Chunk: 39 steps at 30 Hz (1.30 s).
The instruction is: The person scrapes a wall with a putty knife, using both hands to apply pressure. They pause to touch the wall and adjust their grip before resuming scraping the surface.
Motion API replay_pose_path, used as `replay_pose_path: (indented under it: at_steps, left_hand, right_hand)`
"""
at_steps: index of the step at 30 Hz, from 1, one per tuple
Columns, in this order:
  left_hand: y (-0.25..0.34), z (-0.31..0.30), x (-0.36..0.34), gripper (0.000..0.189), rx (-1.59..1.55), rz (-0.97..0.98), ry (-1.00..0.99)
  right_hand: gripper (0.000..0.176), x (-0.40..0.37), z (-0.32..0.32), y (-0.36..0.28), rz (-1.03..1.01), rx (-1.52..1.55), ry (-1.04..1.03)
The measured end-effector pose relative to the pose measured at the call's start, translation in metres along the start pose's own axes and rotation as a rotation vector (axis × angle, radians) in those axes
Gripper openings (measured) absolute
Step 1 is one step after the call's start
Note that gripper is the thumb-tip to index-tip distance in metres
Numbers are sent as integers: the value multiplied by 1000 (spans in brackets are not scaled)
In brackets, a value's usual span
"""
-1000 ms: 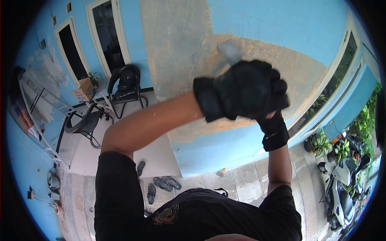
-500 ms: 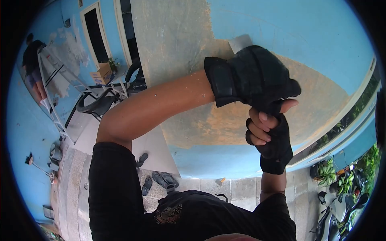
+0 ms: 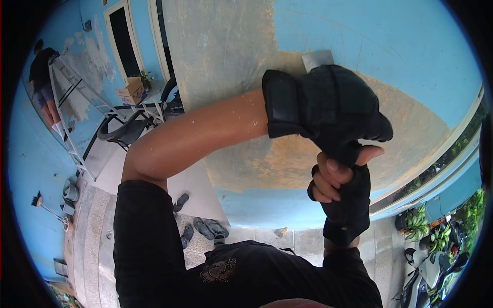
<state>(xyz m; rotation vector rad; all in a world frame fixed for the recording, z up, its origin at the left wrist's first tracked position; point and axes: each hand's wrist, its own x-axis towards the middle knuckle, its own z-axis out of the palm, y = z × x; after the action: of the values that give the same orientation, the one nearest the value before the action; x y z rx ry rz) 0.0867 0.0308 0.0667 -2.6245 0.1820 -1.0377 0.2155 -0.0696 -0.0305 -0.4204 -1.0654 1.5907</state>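
A flat grey scraper blade (image 3: 318,60) lies against the wall (image 3: 231,51), at the border between blue paint and a bare grey-brown patch. My left hand (image 3: 331,108), in a black fingerless glove, is closed around the scraper, whose handle is hidden. Just below it is my right hand (image 3: 341,197), gloved too, with its fingers curled in against the underside of the left hand. Whatever the right hand grips is hidden.
At the far left a person (image 3: 41,77) stands on a ladder (image 3: 72,123) by a patchy wall. Nearby are a cardboard box (image 3: 131,92) on a table and a black chair (image 3: 123,131). Sandals (image 3: 204,228) lie on the floor. Plants (image 3: 417,222) and motorbikes (image 3: 431,269) are lower right.
Both hands have shifted slightly downward in view, the left one also rightward with the scraper blade. My right hand stays just below the left, with its fingers still curled.
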Motion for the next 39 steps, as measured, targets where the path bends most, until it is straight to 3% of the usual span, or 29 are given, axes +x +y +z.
replay_pose_path:
  at_steps: [3,7,8,11,12,16,19,21,23,25,31,34,39]
  left_hand:
    - [-18,-15,10,27,33,64,8]
    - [-1,-8,6,26,-20,32,-14]
    - [-1,-7,6,26,-18,23,-12]
    - [-6,-1,10,24,-16,-47,-178]
    - [-5,0,10,22,2,-48,-111]
    - [-1,-3,11,20,160,8,-8]
    - [-3,-3,8,21,106,25,-33]
    - [-3,-1,7,21,110,-5,-65]
    - [-1,0,7,21,115,-37,-96]
    - [1,-1,6,22,142,-87,-133]
    - [1,-8,12,20,-9,-153,-106]
    - [1,-2,0,17,91,-61,-112]
    - [-6,-6,5,11,20,-53,-80]
  right_hand:
    - [29,19,21,2,-145,36,72]
    - [38,-1,17,1,-47,10,47]
    - [21,0,16,5,-72,-10,88]
    - [10,6,-5,-2,4,156,-16]
    - [21,7,-11,-5,9,117,-55]
    - [21,1,-13,-11,-6,18,-68]
    - [24,0,-11,-11,9,-34,-65]
    - [25,5,-15,-3,116,283,-230]
    - [26,8,-15,-3,151,354,-256]
    - [18,9,-20,2,256,578,-335]
    - [36,10,-5,-15,363,491,-253]
    - [37,11,-15,2,319,327,-197]
    - [39,19,-10,-2,269,308,-153]
